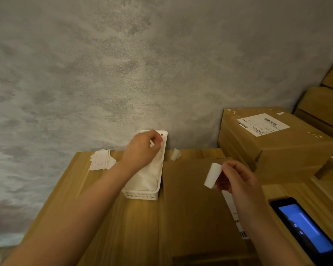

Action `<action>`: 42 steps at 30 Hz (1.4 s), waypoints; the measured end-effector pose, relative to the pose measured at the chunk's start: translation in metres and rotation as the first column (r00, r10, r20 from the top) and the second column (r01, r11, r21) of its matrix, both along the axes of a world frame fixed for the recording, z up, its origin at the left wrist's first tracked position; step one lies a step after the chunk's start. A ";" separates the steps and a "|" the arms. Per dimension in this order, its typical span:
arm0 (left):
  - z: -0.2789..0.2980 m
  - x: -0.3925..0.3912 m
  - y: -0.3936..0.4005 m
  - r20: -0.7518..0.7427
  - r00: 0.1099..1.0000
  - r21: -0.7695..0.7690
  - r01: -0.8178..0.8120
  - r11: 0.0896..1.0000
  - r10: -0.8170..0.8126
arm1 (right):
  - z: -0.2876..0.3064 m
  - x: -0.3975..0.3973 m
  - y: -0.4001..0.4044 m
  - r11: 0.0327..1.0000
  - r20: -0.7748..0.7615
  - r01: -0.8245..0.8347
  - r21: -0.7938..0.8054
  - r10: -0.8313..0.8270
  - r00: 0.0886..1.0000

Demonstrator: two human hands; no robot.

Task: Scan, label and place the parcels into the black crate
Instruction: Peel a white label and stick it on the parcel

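We hold the curled label point(211, 175) pinched in our right hand point(238, 181) above the flat parcel point(192, 204); left hand point(142, 148) pinches something small, unclear, over the white basket point(142, 194). Label looks light, floppy, likely sticky: hold by its edges.

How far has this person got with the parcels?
Partway, it seems. One box at the right already wears a printed label. Now the right hand pinches a curled white sticker, while the left hand reaches into a white basket. The flat parcel below awaits labelling. No black crate shows.
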State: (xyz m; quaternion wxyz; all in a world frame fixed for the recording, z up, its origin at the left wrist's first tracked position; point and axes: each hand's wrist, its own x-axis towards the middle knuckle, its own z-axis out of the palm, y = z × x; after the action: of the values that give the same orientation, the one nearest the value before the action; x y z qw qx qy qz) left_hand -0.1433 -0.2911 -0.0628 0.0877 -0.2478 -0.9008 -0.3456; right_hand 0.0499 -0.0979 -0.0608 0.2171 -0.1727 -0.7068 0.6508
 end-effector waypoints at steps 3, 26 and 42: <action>0.010 0.075 0.017 0.139 0.973 0.128 0.166 0.978 -0.183 | -0.002 0.005 -0.004 0.999 -0.007 -0.035 0.034 0.036 0.999; -0.012 0.225 0.030 0.502 0.848 0.621 -0.216 0.753 -0.170 | -0.024 0.072 0.024 0.877 0.026 -0.071 0.476 0.067 0.997; -0.038 0.237 0.011 0.197 0.955 0.107 -0.247 0.963 0.223 | -0.051 0.086 0.026 0.513 0.212 -0.272 0.814 0.174 0.962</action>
State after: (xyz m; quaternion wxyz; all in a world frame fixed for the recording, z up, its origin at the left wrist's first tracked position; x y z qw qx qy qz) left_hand 0.0936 -0.2797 -0.1009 0.0609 -0.0996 -0.9036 -0.4121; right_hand 0.1359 -0.0716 -0.1116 0.1508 0.0106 -0.9571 0.2472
